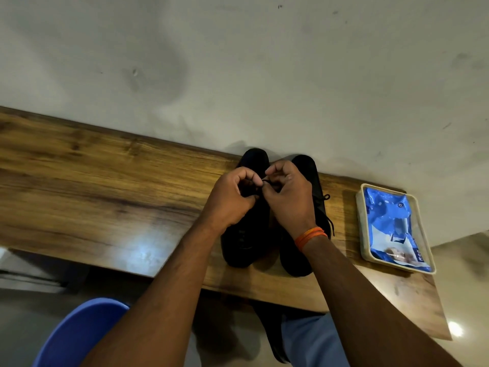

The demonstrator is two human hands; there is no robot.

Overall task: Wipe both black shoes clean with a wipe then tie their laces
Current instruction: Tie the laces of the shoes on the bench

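Observation:
Two black shoes stand side by side on the wooden table point(105, 181), toes toward the wall. Both my hands work over the left shoe point(243, 242). My left hand point(232, 197) and my right hand point(288, 194) each pinch a strand of its black lace between fingertips, knuckles almost touching above the tongue. The right shoe point(309, 176) lies partly under my right wrist; a lace point(329, 223) shows on its right side. The wipe pack point(394, 229), blue and white, lies in a clear tray point(361, 207) at the table's right end.
A pale wall rises directly behind the shoes. A blue plastic chair point(79, 337) sits below the table's near edge at the lower left. The table's right end stops just past the tray, with shiny floor beyond.

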